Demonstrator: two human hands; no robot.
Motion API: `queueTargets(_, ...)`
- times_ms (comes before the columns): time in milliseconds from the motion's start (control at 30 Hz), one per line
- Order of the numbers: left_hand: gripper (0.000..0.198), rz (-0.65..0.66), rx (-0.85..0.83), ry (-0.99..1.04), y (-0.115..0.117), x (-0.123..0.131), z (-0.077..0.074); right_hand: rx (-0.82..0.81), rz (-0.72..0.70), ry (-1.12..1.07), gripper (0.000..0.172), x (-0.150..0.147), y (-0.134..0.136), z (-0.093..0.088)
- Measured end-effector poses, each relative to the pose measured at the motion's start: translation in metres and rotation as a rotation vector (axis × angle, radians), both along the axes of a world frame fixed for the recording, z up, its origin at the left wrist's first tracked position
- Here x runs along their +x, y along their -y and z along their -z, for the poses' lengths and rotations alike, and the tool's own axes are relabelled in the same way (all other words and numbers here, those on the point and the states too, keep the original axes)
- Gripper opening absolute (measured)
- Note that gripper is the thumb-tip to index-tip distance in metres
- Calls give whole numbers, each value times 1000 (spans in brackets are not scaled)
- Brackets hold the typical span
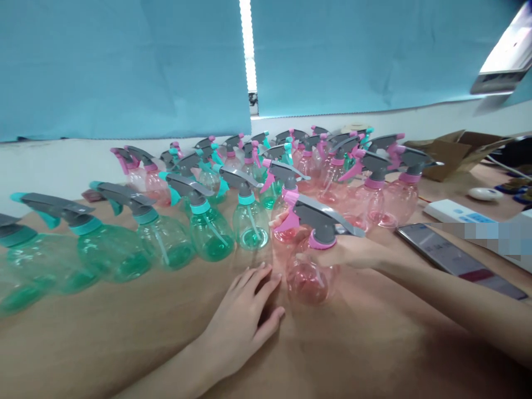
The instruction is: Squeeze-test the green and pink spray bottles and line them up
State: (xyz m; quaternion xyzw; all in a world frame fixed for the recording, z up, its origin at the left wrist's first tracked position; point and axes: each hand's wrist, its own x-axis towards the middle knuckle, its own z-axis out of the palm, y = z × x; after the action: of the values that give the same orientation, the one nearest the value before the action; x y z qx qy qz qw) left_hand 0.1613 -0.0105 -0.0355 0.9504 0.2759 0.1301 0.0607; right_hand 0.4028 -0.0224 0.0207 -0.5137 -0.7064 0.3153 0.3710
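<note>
My left hand (245, 313) lies palm down on the table with its fingers spread, just left of the front pink spray bottle (310, 280), and holds nothing. My right hand (347, 252) reaches in from the right behind that bottle's grey and pink head. Its fingertips show beside the pink trigger, closed around a pink spray bottle; the front bottle hides most of the grip. Green spray bottles stand in a slanting row at the left, the nearest to my left hand being a clear green one (251, 227). Another pink bottle (286, 230) stands just behind the front one.
Several more pink and green bottles crowd the back of the table (166, 321). On the right are a phone (457, 260), a white box (461, 216), a white mouse (485, 194) and an open cardboard box (451, 155). A blue curtain (124, 66) hangs behind.
</note>
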Motion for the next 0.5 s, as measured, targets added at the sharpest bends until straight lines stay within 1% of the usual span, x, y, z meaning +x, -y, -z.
queueTargets(67,40,1,1,4,0,0,0,-58,17,-19,1,-1,3,-1)
queueTargets(133,40,5,3,8,0,0,0,-62,66,-12,1,-3,5,-3)
queueTargets(333,40,8,6,-5,-1,0,1,-69,149,11,5,-7,7,-8)
queueTargets(500,41,6,1,-19,0,0,0,-29,140,-48,3,-7,7,-6)
